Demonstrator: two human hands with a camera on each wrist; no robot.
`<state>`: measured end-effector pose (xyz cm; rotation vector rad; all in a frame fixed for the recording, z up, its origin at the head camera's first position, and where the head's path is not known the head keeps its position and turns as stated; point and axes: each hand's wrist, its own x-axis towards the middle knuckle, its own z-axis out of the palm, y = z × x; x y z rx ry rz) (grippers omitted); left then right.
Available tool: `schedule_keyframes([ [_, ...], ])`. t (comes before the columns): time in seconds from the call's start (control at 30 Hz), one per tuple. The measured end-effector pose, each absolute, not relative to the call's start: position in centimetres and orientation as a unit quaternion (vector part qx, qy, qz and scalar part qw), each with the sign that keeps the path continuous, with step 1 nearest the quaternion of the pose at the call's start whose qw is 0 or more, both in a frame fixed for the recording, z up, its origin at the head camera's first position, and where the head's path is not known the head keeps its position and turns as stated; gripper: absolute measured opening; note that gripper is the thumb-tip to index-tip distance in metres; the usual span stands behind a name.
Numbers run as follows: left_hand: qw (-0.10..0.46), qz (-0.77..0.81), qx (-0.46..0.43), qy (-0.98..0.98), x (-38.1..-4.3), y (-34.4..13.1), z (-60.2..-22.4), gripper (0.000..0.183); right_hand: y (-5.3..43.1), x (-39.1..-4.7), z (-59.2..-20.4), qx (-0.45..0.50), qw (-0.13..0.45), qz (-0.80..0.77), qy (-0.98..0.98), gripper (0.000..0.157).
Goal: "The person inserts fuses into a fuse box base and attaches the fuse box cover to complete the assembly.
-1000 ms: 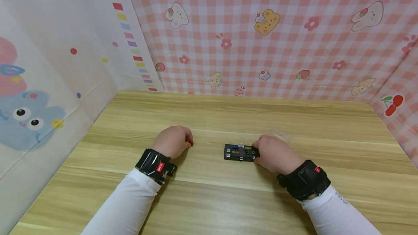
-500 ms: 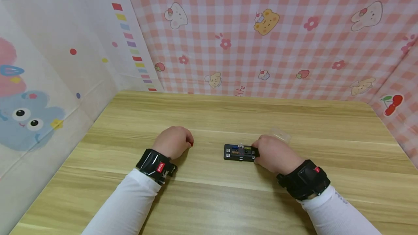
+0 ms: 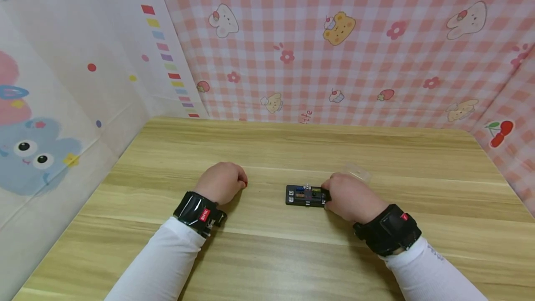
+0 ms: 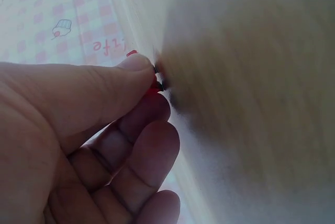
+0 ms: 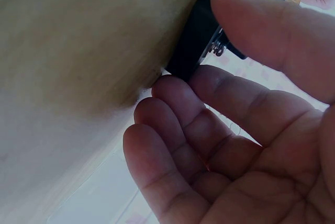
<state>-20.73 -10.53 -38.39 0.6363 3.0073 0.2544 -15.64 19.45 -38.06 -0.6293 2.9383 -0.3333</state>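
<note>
Left of centre on the table, my left hand (image 3: pixel 220 182) pinches a small red piece between thumb and index finger. In the left wrist view the red piece (image 4: pixel 155 84) has short black ends close to the tabletop, and the fingers hide most of it. My right hand (image 3: pixel 353 196) grips the right end of a flat black rectangular device (image 3: pixel 304 196) lying on the table. Silver square buttons, coloured parts and a clear raised bit show on its top. Seen from the right wrist, the thumb lies over the black device (image 5: pixel 191 41) and fingertips touch its end.
Behind the right hand lies a clear plastic piece (image 3: pixel 358 172) on the wooden table (image 3: pixel 267 259). Patterned cloth (image 3: pixel 267 36) hangs along the back and both sides of the table.
Both hands keep their places and their holds. Only the head view shifts very slightly.
</note>
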Motion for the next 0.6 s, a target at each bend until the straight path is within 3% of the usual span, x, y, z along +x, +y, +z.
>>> schedule_keyframes([
  [0.6,-0.034,0.108,0.209,0.971,-20.51,-10.21,-38.38,0.006,19.51,-15.68,-38.15,-0.210,0.060,-0.113,0.969,0.014],
])
